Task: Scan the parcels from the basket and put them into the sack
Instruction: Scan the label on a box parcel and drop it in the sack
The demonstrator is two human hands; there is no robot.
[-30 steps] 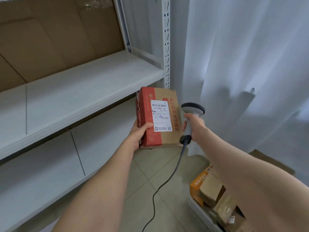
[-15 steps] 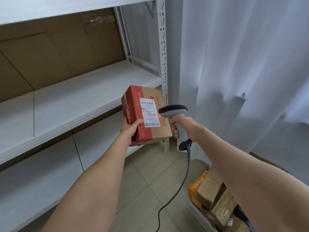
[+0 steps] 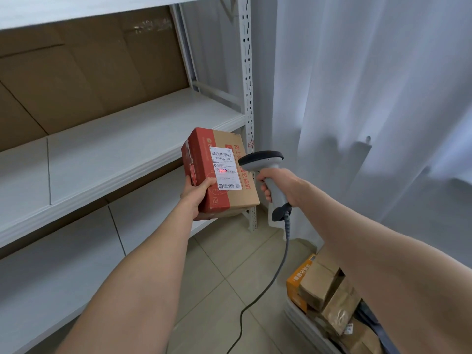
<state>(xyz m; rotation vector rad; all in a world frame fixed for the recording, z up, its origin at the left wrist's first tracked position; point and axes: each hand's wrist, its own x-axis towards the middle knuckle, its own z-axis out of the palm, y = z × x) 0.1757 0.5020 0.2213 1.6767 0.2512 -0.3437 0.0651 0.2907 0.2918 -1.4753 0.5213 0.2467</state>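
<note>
Overhead white shelving (image 3: 107, 154); left fingers (image 3: 204, 183) clasp parcel (image 3: 229, 200), right fingers (image 3: 267, 192) clasp scanner (image 3: 263, 159).

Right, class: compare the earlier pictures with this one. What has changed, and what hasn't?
The scanner swung towards the parcel; a red light now falls on its label. The left hand still holds the parcel, and the right hand the scanner.

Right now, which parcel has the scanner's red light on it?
The red-and-brown parcel in the left hand: red glow on its white label. The basket parcels lie unlit.
</note>
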